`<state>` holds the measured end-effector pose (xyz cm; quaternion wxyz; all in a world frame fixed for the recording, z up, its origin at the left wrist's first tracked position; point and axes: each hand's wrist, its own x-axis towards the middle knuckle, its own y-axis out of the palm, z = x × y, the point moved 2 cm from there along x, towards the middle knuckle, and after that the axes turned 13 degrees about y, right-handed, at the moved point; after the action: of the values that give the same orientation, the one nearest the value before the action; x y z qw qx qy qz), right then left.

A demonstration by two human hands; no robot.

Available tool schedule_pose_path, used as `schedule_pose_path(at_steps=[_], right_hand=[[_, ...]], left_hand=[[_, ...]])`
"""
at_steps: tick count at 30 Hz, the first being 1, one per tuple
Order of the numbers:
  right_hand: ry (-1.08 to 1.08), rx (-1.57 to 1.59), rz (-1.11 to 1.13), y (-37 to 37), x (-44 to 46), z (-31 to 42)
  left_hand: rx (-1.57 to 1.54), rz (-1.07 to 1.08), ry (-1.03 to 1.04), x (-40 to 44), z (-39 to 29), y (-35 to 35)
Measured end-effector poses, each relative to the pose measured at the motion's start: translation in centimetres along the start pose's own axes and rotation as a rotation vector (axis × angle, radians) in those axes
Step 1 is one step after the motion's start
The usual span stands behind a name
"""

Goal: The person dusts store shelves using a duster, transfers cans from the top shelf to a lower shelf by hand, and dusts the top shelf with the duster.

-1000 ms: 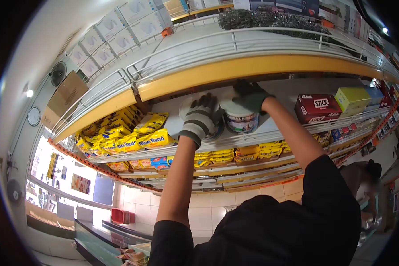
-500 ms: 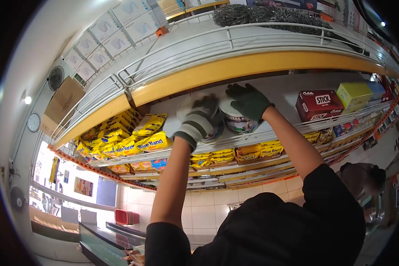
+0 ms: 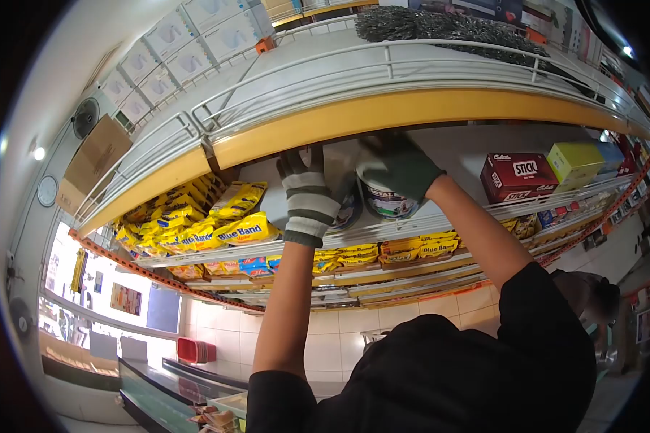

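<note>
Two round tubs with pale lids stand side by side on the shelf (image 3: 458,155). My left hand (image 3: 310,202), in a grey striped glove with dark fingers, is at the left side of the left tub (image 3: 348,211). Its visible fingers are apart and point toward the back of the shelf. My right hand (image 3: 404,169), in a dark green glove, lies over the lid of the right tub (image 3: 390,203), whose printed label faces me. Motion blurs the right fingers, and their tips are in shadow under the upper shelf.
Yellow Blue Band packets (image 3: 195,224) are heaped on the left. On the right stand a dark red STICK box (image 3: 518,175) and a yellow-green box (image 3: 576,164). A yellow beam (image 3: 383,108) crosses above my hands, and a wire rail edges the shelf. Someone is at the right (image 3: 588,296).
My left hand has moved from over the left tub's lid to its left side. My right hand has shifted slightly left over the right tub, and its fingers are now blurred.
</note>
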<state>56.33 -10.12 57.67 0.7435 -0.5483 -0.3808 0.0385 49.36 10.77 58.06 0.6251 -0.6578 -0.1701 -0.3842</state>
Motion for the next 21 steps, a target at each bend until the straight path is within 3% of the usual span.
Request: schedule_pose_path(at_steps=[1, 2, 3, 5, 6, 10, 13, 15, 16, 17, 18, 19, 21], right_hand=[[-0.006, 0.000, 0.009, -0.3, -0.4, 0.1], [-0.027, -0.008, 0.013, -0.7, -0.8, 0.2], [-0.043, -0.014, 0.015, -0.7, -0.8, 0.2], [-0.040, 0.022, 0.008, -0.5, -1.1, 0.4], [-0.017, 0.065, 0.002, -0.6, -1.6, 0.9], [-0.002, 0.015, -0.129, -2.2, -2.1, 1.1], [0.128, 0.043, -0.025, -1.5, -3.2, 0.4], [0.156, -0.050, -0.220, -3.3, -3.3, 0.3], [0.153, -0.051, -0.215, -3.2, -3.6, 0.5], [0.168, 0.100, -0.376, -3.3, -4.4, 0.7], [0.182, 0.250, -0.537, -3.5, -5.3, 0.7], [0.186, 0.247, -0.528, -2.7, -5.7, 0.0], [0.023, 0.221, -0.079, -0.8, -5.5, -1.1]], left_hand=[[-0.035, -0.135, 0.055, -0.8, 0.4, 0.1], [-0.283, 0.058, -0.027, -1.6, 1.5, 1.7], [-0.281, 0.053, -0.036, -1.7, 1.7, 1.6], [0.102, 0.323, 0.177, -2.4, 1.5, 1.5], [0.210, 0.258, 0.175, -2.3, 1.0, 1.0], [-0.038, 0.488, -0.011, -1.2, 0.7, -0.7], [0.190, 0.349, 0.086, -1.5, 0.6, -0.6], [0.108, 0.411, -0.011, -1.0, 0.6, -1.3], [0.060, 0.468, -0.058, -0.9, 0.7, -1.6], [0.007, 0.536, -0.104, -1.3, 0.7, -1.5], [0.036, 0.487, -0.118, -1.9, 1.1, -0.8], [0.064, 0.437, -0.133, -2.2, 1.2, -0.6], [-0.162, -0.087, -0.111, -3.0, 1.4, -1.9]])
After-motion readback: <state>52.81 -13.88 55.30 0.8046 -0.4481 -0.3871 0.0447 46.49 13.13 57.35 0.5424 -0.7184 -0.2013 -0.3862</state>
